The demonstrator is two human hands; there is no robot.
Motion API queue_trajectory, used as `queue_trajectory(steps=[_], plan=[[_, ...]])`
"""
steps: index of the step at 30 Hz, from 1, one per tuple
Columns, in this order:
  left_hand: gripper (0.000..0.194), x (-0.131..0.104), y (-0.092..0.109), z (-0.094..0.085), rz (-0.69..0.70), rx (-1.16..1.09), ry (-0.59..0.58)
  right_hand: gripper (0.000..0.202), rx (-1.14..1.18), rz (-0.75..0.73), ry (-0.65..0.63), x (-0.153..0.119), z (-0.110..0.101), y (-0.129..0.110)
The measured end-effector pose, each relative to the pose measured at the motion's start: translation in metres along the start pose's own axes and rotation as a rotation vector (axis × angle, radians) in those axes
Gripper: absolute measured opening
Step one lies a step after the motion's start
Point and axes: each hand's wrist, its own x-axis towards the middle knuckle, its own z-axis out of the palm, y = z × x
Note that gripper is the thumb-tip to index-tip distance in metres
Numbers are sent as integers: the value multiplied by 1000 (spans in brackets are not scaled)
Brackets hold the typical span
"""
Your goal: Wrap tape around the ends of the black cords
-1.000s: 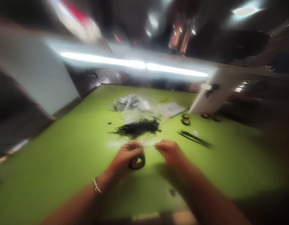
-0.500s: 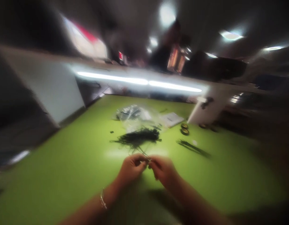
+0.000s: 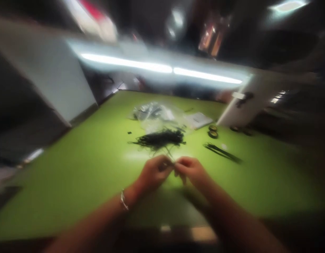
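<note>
My left hand (image 3: 157,171) and my right hand (image 3: 191,168) meet fingertip to fingertip above the green table (image 3: 104,196). Both pinch a thin dark cord (image 3: 169,153), whose strands stick out beyond the fingers toward the far side. Blur hides the exact spot where the fingertips press on it. Just past my hands lies a tangled heap of black cords (image 3: 161,138). A bracelet circles my left wrist.
Behind the heap is a clear plastic bag (image 3: 154,114) with dark contents, beside a white pad (image 3: 199,120). To the right are two black-and-yellow rolls (image 3: 212,131) and a bundle of black cords (image 3: 222,152). White panels and a lit tube (image 3: 128,63) border the table's back.
The camera view has tipped downward, so everything sits higher in the picture and the near table edge shows. My hands stay together on the cord, with the right fingers slightly shifted.
</note>
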Motion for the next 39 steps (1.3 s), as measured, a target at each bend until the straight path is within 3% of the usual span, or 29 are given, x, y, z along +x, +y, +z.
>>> queue_trajectory(steps=[6,11,15,18,22,26,29,33,36,39], plan=[[13,1,1,0,-27,-66,-27,27,86,38,-42,1,1,7],[19,1,5,1,-121,-175,-23,22,-152,-135,170,-3,11,3],[40,1,12,1,-294,-377,-99,19,-195,-169,299,-1,10,5],[37,0,9,1,-422,-488,-148,19,-262,-208,297,0,10,8],[29,0,4,2,-499,-606,-108,17,-318,-278,288,0,13,9],[32,1,11,4,-502,-699,-68,18,-160,-138,238,0,14,5],[31,3,15,3,-487,-648,6,23,-44,-85,228,1,10,2],[30,4,13,2,-499,-523,101,25,-21,-162,297,1,6,4],[29,4,13,2,-515,-513,85,21,-122,-295,348,0,7,10],[28,3,15,2,-525,-526,64,10,-380,-409,376,-2,8,16]])
